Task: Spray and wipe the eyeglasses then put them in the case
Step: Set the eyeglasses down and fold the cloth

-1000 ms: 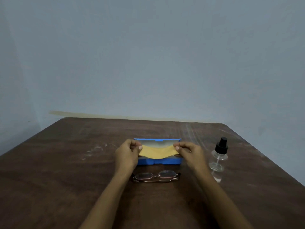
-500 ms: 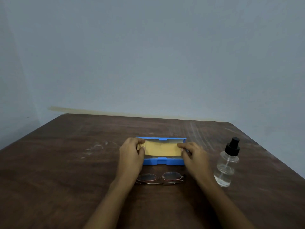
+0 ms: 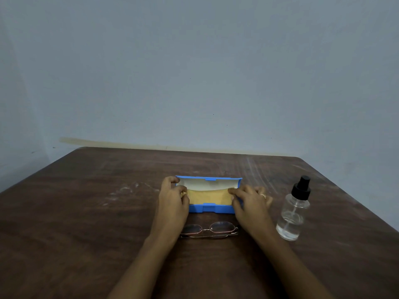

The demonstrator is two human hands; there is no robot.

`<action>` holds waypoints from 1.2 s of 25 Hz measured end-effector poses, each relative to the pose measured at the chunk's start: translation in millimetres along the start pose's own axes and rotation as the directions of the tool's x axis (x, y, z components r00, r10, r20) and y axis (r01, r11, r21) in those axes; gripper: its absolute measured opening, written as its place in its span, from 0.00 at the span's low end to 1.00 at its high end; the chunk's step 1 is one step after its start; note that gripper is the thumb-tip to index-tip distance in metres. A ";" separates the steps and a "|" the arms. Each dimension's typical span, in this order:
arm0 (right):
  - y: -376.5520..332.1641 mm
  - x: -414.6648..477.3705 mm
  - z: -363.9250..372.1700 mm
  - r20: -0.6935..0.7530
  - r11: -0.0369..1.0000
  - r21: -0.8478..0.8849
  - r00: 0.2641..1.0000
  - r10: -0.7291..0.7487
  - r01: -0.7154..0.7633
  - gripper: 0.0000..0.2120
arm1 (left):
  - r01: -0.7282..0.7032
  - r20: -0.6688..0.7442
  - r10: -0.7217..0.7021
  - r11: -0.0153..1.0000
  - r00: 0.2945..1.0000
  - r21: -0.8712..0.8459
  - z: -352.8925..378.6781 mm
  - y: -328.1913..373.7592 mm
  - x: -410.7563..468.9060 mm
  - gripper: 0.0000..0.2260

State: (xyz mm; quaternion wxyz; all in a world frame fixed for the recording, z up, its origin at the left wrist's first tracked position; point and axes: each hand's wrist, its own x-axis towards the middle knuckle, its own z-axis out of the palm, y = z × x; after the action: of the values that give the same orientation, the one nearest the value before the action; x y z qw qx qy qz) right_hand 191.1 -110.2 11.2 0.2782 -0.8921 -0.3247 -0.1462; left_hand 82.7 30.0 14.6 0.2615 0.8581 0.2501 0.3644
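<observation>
An open blue eyeglass case (image 3: 212, 208) with a white inner lid stands mid-table. A yellow cloth (image 3: 208, 197) lies stretched flat inside it. My left hand (image 3: 172, 201) pinches the cloth's left end at the case's left side, and my right hand (image 3: 248, 201) pinches its right end. Folded thin-framed eyeglasses (image 3: 208, 229) lie on the table just in front of the case, between my forearms. A clear spray bottle (image 3: 293, 212) with a black nozzle stands upright to the right of my right hand.
The dark wooden table (image 3: 86, 223) ends at a grey-blue wall behind. Pale scuff marks show on the table's left and back right.
The yellow cloth, held raised and sagging above the case a second ago, has been lowered flat into the case. Both hands have dropped with it.
</observation>
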 end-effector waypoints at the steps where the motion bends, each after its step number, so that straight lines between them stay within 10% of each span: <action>1: 0.3 -0.2 -0.1 -0.008 1.000 -0.008 1.000 -0.003 0.003 0.15 | 0.000 0.001 0.000 1.000 1.000 0.005 -0.3 0.9 -0.5 0.12; 30: -2.8 -5.5 -5.8 0.068 0.982 -0.131 0.990 -0.126 0.134 0.23 | -0.097 0.054 0.083 0.917 0.995 0.386 -8.4 4.2 -5.0 0.15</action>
State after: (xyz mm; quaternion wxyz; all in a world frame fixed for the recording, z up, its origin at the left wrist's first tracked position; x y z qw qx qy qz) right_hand 184.7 -114.6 14.6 0.1969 -0.8898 -0.3796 -0.1590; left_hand 74.3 26.1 19.8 0.0741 0.9099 0.2728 0.3036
